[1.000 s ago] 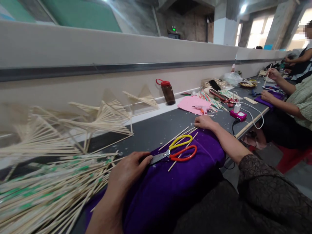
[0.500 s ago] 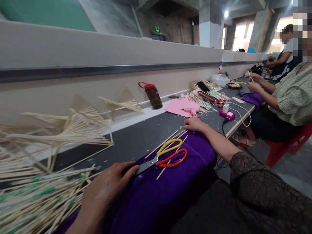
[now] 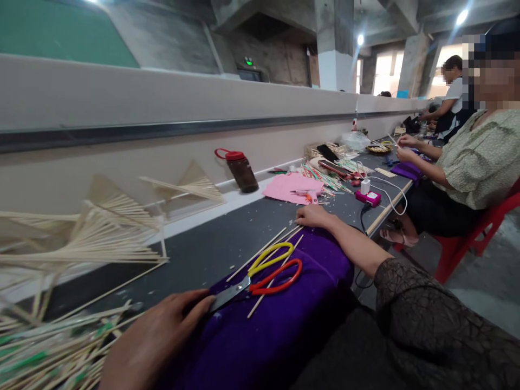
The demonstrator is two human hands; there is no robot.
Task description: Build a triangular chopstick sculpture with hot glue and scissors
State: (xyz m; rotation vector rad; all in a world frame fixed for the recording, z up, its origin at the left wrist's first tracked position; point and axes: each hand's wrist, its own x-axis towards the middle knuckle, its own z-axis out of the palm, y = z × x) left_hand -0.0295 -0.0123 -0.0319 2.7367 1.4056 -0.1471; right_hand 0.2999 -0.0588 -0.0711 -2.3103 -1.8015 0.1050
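Note:
A purple cloth drapes over the near edge of the table. Scissors with one yellow and one red handle lie on it, above a few thin wooden sticks. My left hand rests palm down at the cloth's left side, thumb and forefinger stretched out with their tips beside the blade tip; its other fingers are hidden. At the cloth's far right corner, my right hand is closed with curled fingers on the cloth edge. Other stick ends lie close to its fingertips.
Bundled sticks and fan-shaped stick frames stand left. Beyond are a brown bottle, a pink cloth with a glue gun, and a magenta power adapter with cables. A co-worker sits right, holding a stick.
The view has turned slightly, so everything sits a little further left and lower. Both hands keep their places on the cloth, and the scissors lie as before.

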